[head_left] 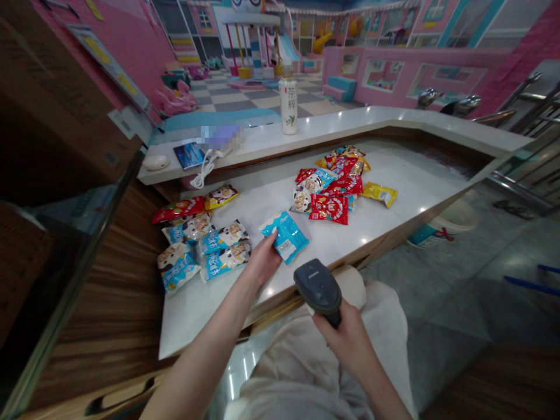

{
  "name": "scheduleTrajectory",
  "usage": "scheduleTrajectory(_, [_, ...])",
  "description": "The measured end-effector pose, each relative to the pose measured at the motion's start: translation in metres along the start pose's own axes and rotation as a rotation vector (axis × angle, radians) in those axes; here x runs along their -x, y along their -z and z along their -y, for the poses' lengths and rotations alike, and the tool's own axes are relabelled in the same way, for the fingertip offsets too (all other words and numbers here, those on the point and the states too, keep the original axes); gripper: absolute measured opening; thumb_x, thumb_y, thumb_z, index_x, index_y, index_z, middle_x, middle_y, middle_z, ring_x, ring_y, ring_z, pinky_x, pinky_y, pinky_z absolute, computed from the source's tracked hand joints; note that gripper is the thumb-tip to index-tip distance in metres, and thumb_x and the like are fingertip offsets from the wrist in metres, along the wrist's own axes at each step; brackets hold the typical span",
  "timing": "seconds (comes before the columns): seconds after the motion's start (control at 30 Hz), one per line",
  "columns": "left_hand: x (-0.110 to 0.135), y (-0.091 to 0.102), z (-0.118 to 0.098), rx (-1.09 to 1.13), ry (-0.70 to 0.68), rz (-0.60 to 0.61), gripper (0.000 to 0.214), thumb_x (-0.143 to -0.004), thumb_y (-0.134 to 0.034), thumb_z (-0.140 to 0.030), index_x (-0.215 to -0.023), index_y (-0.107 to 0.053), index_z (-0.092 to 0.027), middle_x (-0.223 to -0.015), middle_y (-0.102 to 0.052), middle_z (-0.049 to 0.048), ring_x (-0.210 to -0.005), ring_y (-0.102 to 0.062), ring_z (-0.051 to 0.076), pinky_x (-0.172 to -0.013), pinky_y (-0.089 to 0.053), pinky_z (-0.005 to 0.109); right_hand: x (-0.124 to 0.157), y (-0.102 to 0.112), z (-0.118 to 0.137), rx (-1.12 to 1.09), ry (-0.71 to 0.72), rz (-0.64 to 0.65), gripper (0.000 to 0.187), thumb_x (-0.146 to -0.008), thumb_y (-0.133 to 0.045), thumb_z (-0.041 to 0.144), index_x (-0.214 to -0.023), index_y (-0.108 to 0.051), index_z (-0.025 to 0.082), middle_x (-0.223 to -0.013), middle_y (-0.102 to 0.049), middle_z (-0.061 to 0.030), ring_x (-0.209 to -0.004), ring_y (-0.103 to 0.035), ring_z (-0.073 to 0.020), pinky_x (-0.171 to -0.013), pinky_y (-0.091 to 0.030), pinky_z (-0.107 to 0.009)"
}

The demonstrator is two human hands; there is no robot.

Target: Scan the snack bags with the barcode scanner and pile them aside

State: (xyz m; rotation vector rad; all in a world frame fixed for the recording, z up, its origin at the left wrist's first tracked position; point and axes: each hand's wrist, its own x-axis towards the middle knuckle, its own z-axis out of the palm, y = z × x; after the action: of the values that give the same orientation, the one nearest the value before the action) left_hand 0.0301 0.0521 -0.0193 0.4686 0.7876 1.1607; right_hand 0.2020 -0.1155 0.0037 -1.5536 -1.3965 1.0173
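Observation:
My left hand (266,259) pinches the near left edge of a blue snack packet (286,233), its thumb on top. The packet's white barcode label faces up, just above the white counter (280,286) or resting on it; I cannot tell which. In my right hand (345,332) is a dark grey barcode scanner (318,284), gripped by its handle, its head pointing toward the packet. Left of my left hand lie several blue-and-white snack packets (225,259), with a red packet (179,210) and a yellow one (221,196) behind them. A mixed pile of red packets (329,208) and others lies beyond the held packet.
A white bottle (287,105) stands on the raised ledge (249,151), along with a white mouse (156,163), a phone-like item (189,155) and a white cable (205,169). A yellow packet (380,193) lies right of the pile. A bucket (441,227) sits on the floor at right.

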Motion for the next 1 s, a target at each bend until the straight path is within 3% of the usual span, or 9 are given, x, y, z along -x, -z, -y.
scheduleTrajectory(0.07, [-0.004,-0.009,-0.003,-0.085,-0.057,0.004,0.031,-0.09,-0.068,-0.035,-0.116,-0.066,-0.018,-0.122,-0.072,0.0098,-0.118,-0.067,0.026,-0.11,-0.048,0.046,0.001,0.004,-0.002,-0.012,-0.001,-0.016,0.02,-0.081,-0.064,0.026,-0.097,-0.071,0.015,-0.062,-0.069,-0.0005,-0.055,-0.065,-0.019,-0.043,-0.045,-0.021])
scheduleTrajectory(0.13, [-0.012,-0.023,-0.009,-0.279,-0.201,0.018,0.036,-0.088,-0.07,-0.039,-0.118,-0.066,-0.02,-0.125,-0.071,0.008,-0.126,-0.061,0.027,-0.114,-0.044,0.045,0.001,0.008,-0.003,-0.023,0.015,-0.045,0.019,-0.081,-0.065,0.026,-0.097,-0.072,0.016,-0.058,-0.067,0.0003,-0.057,-0.067,-0.0208,-0.044,-0.046,-0.021])
scheduleTrajectory(0.3, [-0.057,-0.077,-0.02,-1.053,-0.796,0.185,0.055,-0.089,-0.065,-0.031,-0.142,-0.052,-0.023,-0.15,-0.051,0.0104,-0.143,-0.041,0.031,-0.124,-0.026,0.046,0.001,0.015,-0.004,-0.031,0.022,-0.084,0.02,-0.081,-0.066,0.027,-0.096,-0.073,0.017,-0.052,-0.063,0.0006,-0.058,-0.068,-0.0236,-0.046,-0.049,-0.024])
scheduleTrajectory(0.37, [-0.081,-0.098,-0.018,-1.31,-0.941,0.225,0.058,-0.09,-0.059,-0.023,-0.147,-0.047,-0.021,-0.156,-0.042,0.0128,-0.149,-0.032,0.03,-0.126,-0.019,0.048,0.0,0.016,-0.004,-0.03,0.014,-0.08,0.021,-0.081,-0.065,0.028,-0.097,-0.073,0.017,-0.051,-0.063,0.0003,-0.057,-0.068,-0.0238,-0.046,-0.05,-0.025])
scheduleTrajectory(0.5, [-0.126,-0.124,0.0,-1.606,-0.938,0.203,0.062,-0.092,-0.055,-0.028,-0.151,-0.041,-0.013,-0.16,-0.036,0.0206,-0.154,-0.019,0.035,-0.125,-0.008,0.053,0.0,0.018,-0.006,-0.032,0.026,-0.094,0.021,-0.08,-0.066,0.028,-0.096,-0.073,0.017,-0.051,-0.063,0.0005,-0.059,-0.068,-0.024,-0.048,-0.05,-0.024])
scheduleTrajectory(0.63, [-0.145,-0.126,0.013,-1.799,-0.825,0.311,0.097,-0.082,-0.07,-0.054,-0.155,-0.031,-0.003,-0.162,-0.023,0.03,-0.154,-0.012,0.043,-0.124,-0.001,0.057,0.001,0.022,-0.008,-0.03,0.017,-0.126,0.018,-0.08,-0.066,0.03,-0.09,-0.072,0.017,-0.052,-0.063,0.0001,-0.061,-0.067,-0.0235,-0.048,-0.049,-0.024])
scheduleTrajectory(0.73, [-0.136,-0.122,0.008,-1.782,-0.849,0.354,0.098,-0.083,-0.065,-0.06,-0.157,-0.028,-0.009,-0.165,-0.018,0.0248,-0.155,-0.007,0.039,-0.124,0.002,0.055,0.002,0.023,-0.01,-0.013,-0.001,-0.131,0.018,-0.082,-0.064,0.032,-0.087,-0.071,0.016,-0.053,-0.064,-0.0005,-0.06,-0.066,-0.0225,-0.047,-0.049,-0.023])
scheduleTrajectory(0.83, [-0.103,-0.108,-0.007,-1.661,-0.875,0.349,0.084,-0.089,-0.06,-0.056,-0.157,-0.032,-0.015,-0.167,-0.021,0.0191,-0.156,-0.009,0.035,-0.125,-0.003,0.052,0.003,0.022,-0.012,-0.009,0.006,-0.121,0.021,-0.082,-0.064,0.034,-0.088,-0.072,0.015,-0.05,-0.062,0.0003,-0.055,-0.063,-0.0215,-0.046,-0.047,-0.023])
scheduleTrajectory(1.0, [-0.017,-0.051,-0.038,-1.502,-0.891,0.286,0.07,-0.088,-0.065,-0.044,-0.152,-0.042,-0.026,-0.164,-0.031,0.0131,-0.154,-0.019,0.034,-0.126,-0.006,0.053,0.003,0.018,-0.014,0.001,0.049,-0.075,0.023,-0.083,-0.065,0.034,-0.092,-0.073,0.014,-0.047,-0.061,0.0008,-0.049,-0.06,-0.0203,-0.044,-0.046,-0.023])
